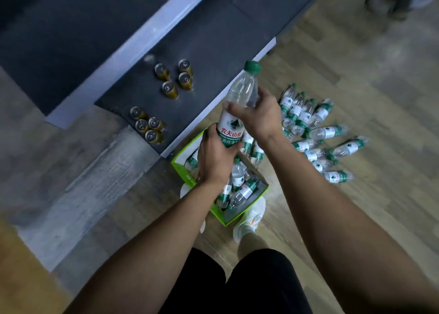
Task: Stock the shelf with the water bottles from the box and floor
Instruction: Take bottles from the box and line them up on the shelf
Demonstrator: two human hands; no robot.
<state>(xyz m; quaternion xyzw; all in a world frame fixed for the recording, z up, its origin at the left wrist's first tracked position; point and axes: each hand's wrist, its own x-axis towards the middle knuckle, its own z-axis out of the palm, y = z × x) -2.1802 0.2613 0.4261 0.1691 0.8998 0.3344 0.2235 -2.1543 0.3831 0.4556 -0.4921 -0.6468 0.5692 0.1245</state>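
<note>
We grip one bottle (pixel 240 95) with left hand (pixel 215 158) and right hand (pixel 257 117), half-hiding the box (pixel 219 215), far corners blurred, loose bottles (pixel 304 117) on the wood floor (pixel 380 195) right, cans (pixel 184 78) on the dark shelf (pixel 213 40).

Looks like a shop aisle: dark display shelf (pixel 213 52) holding clustered gold cans (pixel 184 79), green carton (pixel 219 215) of water bottles (pixel 244 190), more bottles (pixel 327 132) loose on wood-look floor (pixel 356 64).

Bottles (pixel 320 112), box (pixel 184 174) on wooden floor (pixel 356 64)
</note>
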